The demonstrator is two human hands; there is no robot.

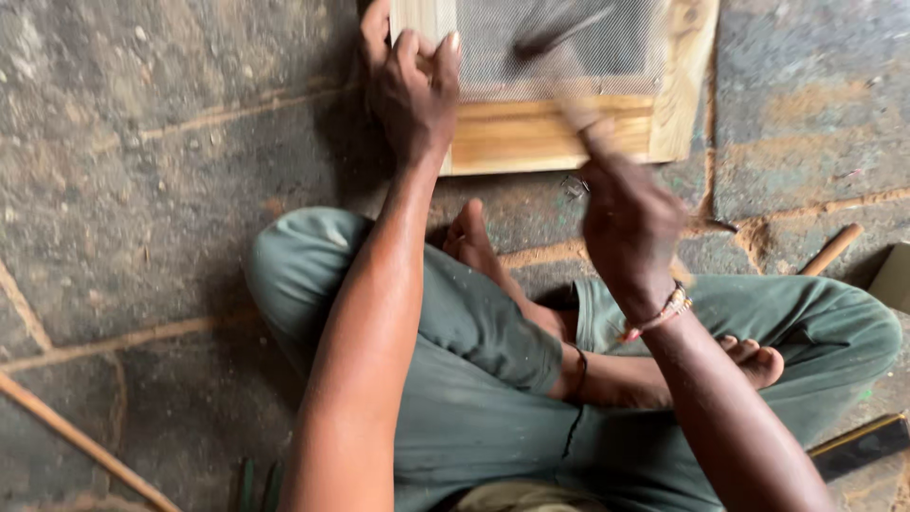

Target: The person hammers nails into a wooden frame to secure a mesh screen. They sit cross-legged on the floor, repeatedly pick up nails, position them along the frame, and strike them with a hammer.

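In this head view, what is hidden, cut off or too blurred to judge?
- Hammer: smeared by motion blur; head shape and contact point unclear.
- Wooden frame with mesh: cut off by the top edge.
- Left hand: fingertips curl over the frame's edge; anything pinched under them is hidden.
- Right hand: blurred; its grip cannot be read.
- Small metal bits on the floor: too small to identify.
- Dark bar: cut off by the right edge.

Premises: an informal woodworking workshop at floor level. The work surface is a rough grey stone-slab floor (142, 190) with sandy, dusty joints. A pale wooden frame fitted with fine grey wire mesh (559, 123) lies flat on it. Loose round wooden sticks (829, 251) lie about on the floor. A person sits cross-legged and barefoot, working directly on the ground, with a blurred wooden-handled hammer (569, 76) raised over the frame.
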